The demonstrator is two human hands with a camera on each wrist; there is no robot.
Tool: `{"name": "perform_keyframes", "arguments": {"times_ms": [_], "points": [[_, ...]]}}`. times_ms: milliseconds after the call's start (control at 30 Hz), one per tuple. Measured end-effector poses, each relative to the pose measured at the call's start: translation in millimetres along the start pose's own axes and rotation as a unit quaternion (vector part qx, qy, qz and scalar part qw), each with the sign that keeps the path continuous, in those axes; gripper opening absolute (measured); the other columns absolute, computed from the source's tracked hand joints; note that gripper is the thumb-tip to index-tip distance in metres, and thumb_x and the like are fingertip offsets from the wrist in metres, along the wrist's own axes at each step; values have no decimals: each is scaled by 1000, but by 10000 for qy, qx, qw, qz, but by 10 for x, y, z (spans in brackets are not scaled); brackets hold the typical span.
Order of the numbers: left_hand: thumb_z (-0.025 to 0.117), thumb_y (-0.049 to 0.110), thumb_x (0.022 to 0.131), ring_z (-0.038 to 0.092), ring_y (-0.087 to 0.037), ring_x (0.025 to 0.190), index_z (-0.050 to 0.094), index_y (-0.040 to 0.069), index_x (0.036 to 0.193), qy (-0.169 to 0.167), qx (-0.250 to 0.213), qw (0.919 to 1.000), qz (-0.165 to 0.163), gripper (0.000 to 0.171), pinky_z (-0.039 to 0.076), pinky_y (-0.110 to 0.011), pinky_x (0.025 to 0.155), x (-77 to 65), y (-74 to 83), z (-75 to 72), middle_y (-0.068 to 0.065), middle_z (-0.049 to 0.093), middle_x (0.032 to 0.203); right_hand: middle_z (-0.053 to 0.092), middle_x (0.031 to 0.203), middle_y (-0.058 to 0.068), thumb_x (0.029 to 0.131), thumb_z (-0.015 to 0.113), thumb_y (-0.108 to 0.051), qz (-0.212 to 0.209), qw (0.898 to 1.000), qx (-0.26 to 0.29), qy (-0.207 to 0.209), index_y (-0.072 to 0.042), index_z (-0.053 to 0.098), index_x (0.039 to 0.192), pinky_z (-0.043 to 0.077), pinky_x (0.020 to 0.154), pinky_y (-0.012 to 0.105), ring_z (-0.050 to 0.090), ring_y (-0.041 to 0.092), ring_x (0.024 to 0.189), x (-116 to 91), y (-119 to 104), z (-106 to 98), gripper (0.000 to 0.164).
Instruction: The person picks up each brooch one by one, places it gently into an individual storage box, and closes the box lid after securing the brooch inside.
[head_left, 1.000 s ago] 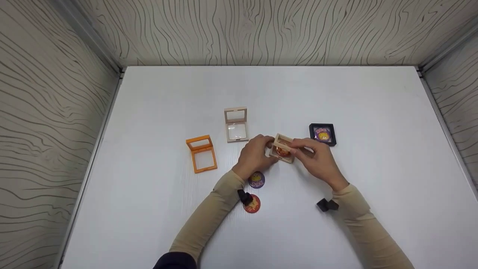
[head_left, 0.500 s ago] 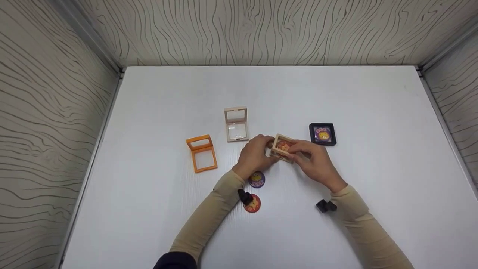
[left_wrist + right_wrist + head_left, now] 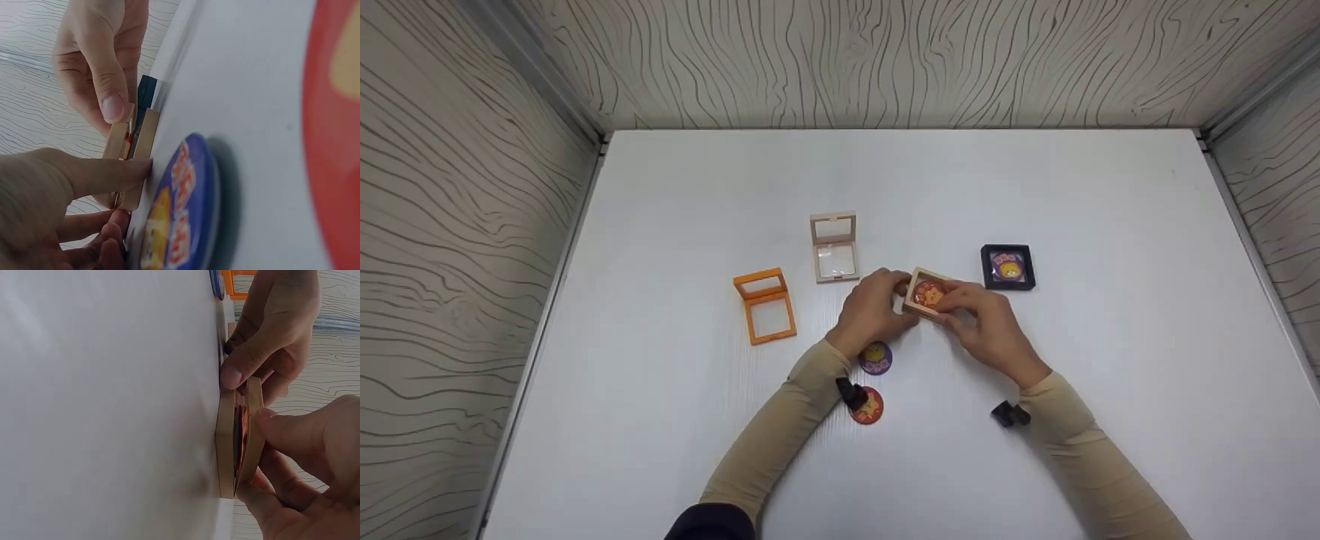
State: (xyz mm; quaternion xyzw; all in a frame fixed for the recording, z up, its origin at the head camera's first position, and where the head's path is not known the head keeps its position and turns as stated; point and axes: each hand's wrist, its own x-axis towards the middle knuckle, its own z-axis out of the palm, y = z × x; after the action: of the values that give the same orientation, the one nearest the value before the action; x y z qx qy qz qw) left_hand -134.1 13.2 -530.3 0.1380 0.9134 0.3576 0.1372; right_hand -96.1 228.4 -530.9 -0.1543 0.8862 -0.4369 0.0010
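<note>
Wood-grain walls [image 3: 855, 67] enclose a white counter [image 3: 1110, 225]; near its middle, between both hands, is a pale wooden case [image 3: 226, 444] with a red badge [image 3: 928, 294] inside. Left hand [image 3: 871, 309] pinches the case by its lower half, thumb along one edge and fingers opposite, probably to steady it; right hand [image 3: 986, 322] pinches the upper half between thumb and fingers, a grip that seems meant to control its angle. Whether the case touches the counter or hangs just above it, I cannot tell.

Orange case [image 3: 748, 322] and beige case [image 3: 838, 280] stand open to the left, likely parked there to leave room for handling; a black case [image 3: 986, 270] lies to the right with a purple badge under its window; a loose purple badge [image 3: 876, 358] and a loose red badge [image 3: 871, 409] lie near the left forearm, perhaps for easy reach.

From the head, the held badge's star face shows through the window, but the halves look nearly flush; both wrist views, edge-on, reveal a narrow gap with the badge between them.
</note>
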Motion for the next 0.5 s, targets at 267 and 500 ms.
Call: {"name": "perform_keyframes", "arguments": {"times_ms": [267, 500], "points": [[84, 42, 90, 53, -10, 85, 68, 13, 142, -135, -47, 9999, 82, 62, 44, -25, 71, 20, -15, -26, 2, 66, 108, 74, 125, 18, 92, 81, 1, 20, 9999, -151, 2, -3, 81, 99, 50, 112, 52, 62, 42, 136, 19, 10, -7, 9], [73, 38, 99, 53, -10, 83, 70, 10, 138, -55, -68, 9997, 228, 48, 43, -24, 69, 9, -41, -13, 0, 65, 103, 76, 121, 17, 88, 82, 6, -132, 9998, -76, 97, -2, 81, 98, 52, 110, 52, 64, 41, 132, -4, 21, 19, 13]]}}
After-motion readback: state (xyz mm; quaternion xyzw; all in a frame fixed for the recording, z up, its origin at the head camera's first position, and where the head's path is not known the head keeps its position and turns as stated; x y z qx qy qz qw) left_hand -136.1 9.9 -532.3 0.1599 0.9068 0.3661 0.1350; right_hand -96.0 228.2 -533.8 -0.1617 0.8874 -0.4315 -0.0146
